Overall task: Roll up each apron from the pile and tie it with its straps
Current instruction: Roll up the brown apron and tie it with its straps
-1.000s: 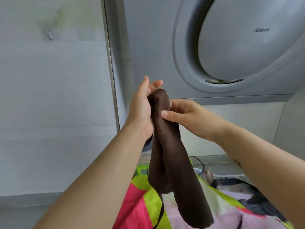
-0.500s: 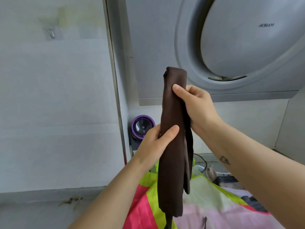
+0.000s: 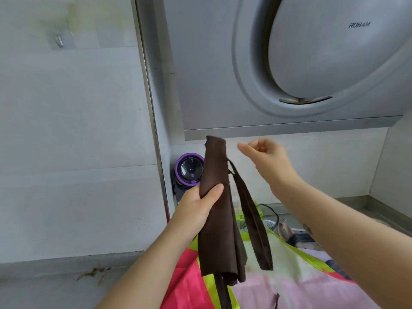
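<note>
Head view. The left hand [image 3: 198, 210] holds the brown apron [image 3: 219, 219] up in the air, just under the hood [image 3: 289, 63]. Its fingers [image 3: 214, 192] wrap round the cloth a bit above the middle, with the thumb on the front. The right hand [image 3: 267, 157] is also just under the hood. It is beside the top of the apron and does not touch it. Most of its fingers are curled in and one pokes out toward the cloth. It holds nothing that I can see, but it looks blurry.

I think the step is getting this long bundle ready to roll. To do it well, the left hand should keep a firm hold so the folds do not slip open. The right hand should take the top end and turn it over tightly, a little at a time. The strap [image 3: 252, 219] should be kept out of the roll, so it is free for tying later.

The apron is dark brown, thin and soft. It is folded into a long, narrow bundle that stands nearly straight up and leans a little. Its top end sticks up above the left hand and its bottom end hangs down. One wide strap dangles loose on the right hand's side. Far under the hood, the pile [image 3: 289, 275] of pink, yellow-green and pale purple cloth lies on the surface [image 3: 367, 206].
</note>
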